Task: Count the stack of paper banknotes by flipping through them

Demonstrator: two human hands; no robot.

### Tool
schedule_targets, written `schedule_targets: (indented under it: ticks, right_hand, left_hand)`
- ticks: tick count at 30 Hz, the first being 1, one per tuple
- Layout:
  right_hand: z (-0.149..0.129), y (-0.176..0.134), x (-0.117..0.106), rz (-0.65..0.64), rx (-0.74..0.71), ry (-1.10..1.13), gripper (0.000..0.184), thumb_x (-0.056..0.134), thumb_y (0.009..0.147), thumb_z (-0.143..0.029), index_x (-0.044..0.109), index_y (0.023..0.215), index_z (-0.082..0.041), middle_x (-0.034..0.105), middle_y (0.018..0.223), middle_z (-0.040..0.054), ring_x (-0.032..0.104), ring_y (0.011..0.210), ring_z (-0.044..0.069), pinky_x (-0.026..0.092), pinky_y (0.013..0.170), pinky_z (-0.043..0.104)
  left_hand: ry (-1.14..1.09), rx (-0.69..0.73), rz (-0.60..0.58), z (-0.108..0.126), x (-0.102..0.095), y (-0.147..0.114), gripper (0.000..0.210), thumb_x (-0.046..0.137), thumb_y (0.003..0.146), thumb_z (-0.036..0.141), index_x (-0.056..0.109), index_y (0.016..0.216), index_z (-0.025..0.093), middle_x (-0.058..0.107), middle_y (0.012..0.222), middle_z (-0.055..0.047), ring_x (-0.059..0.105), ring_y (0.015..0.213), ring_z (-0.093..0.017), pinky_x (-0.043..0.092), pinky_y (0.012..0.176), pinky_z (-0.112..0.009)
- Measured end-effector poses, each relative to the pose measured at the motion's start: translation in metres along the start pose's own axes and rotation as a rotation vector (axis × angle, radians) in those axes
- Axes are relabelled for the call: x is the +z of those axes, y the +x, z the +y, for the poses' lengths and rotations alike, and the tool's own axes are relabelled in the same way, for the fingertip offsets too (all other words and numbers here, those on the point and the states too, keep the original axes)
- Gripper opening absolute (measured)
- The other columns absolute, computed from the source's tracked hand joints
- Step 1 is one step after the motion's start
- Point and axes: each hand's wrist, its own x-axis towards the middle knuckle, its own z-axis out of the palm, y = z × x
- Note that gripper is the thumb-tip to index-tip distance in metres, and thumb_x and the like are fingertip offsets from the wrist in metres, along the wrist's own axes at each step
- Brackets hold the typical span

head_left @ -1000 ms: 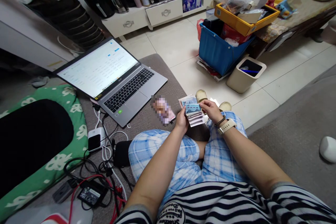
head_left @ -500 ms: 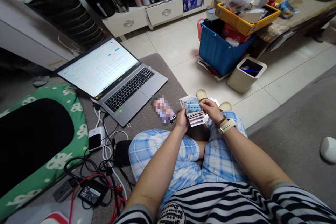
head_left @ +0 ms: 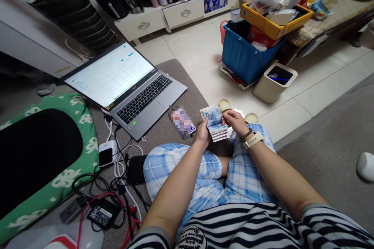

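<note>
A stack of banknotes [head_left: 215, 116], blue notes on top and paler edges below, is held above my crossed legs. My left hand [head_left: 203, 132] grips the stack from its left side, thumb on the face of the notes. At the right edge, my right hand [head_left: 234, 121] has its thumb and fingers pinched at the notes; how many it pinches I cannot tell. The lower part of the stack is folded down toward me. Just left of the stack a phone [head_left: 181, 121], its screen blurred out, lies on the grey seat.
An open laptop [head_left: 146, 101] stands left of the phone. Tangled cables and a power adapter [head_left: 103, 214] lie at lower left beside a green cushion [head_left: 73, 175]. Beyond the seat are a beige bin [head_left: 274, 83], a blue storage box [head_left: 242, 56] and a yellow tray [head_left: 276, 21].
The upper blue note, raised across the stack before, now lies folded down toward me, and another blue note's face shows behind it. My hands stay nearly in place.
</note>
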Motion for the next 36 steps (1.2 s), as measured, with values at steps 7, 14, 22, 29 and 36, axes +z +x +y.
schedule_targets:
  ticks: [7,14,22,29,36]
  right_hand:
    - [0.002,0.001,0.0,0.039,-0.017,-0.017,0.046,0.079,0.061,-0.062,0.058,0.067,-0.021,0.058,0.056,-0.0011,0.045,0.052,0.012,0.034,0.051,0.028]
    - [0.015,0.007,-0.005,0.155,0.027,-0.122,0.05,0.075,0.066,-0.069,0.055,0.064,-0.023,0.048,0.05,-0.0034,0.042,0.051,0.013,0.034,0.049,0.028]
    - [0.014,0.007,-0.005,0.132,0.032,-0.125,0.048,0.073,0.066,-0.065,0.053,0.06,-0.022,0.048,0.053,-0.0037,0.045,0.056,0.014,0.036,0.055,0.028]
    - [0.016,0.009,-0.005,0.125,0.008,-0.111,0.038,0.07,0.067,-0.055,0.055,0.061,-0.021,0.045,0.054,-0.0044,0.041,0.057,0.013,0.033,0.056,0.028]
    - [0.008,0.005,-0.004,0.1,0.02,-0.075,0.035,0.069,0.068,-0.053,0.055,0.062,-0.021,0.043,0.053,-0.0052,0.036,0.053,0.011,0.029,0.053,0.028]
  left_hand:
    - [0.008,0.003,0.016,0.0,0.001,-0.001,0.028,0.07,0.08,0.035,0.073,0.094,0.012,0.077,0.099,-0.013,0.069,0.11,-0.031,0.052,0.099,-0.042]
    - [0.043,0.002,0.041,0.003,0.001,-0.006,0.024,0.074,0.075,0.033,0.071,0.086,0.013,0.078,0.096,-0.012,0.07,0.108,-0.032,0.053,0.097,-0.044]
    - [0.068,0.026,0.053,0.005,0.006,-0.011,0.024,0.08,0.066,0.022,0.073,0.087,0.012,0.078,0.09,-0.012,0.071,0.105,-0.032,0.053,0.096,-0.044]
    - [0.052,0.042,0.042,0.003,0.005,-0.009,0.026,0.081,0.066,0.029,0.072,0.083,0.011,0.077,0.083,-0.01,0.072,0.101,-0.03,0.053,0.095,-0.041]
    - [0.008,0.013,0.048,0.001,0.002,-0.004,0.026,0.073,0.078,0.035,0.073,0.089,0.012,0.078,0.091,-0.011,0.071,0.104,-0.029,0.052,0.097,-0.04]
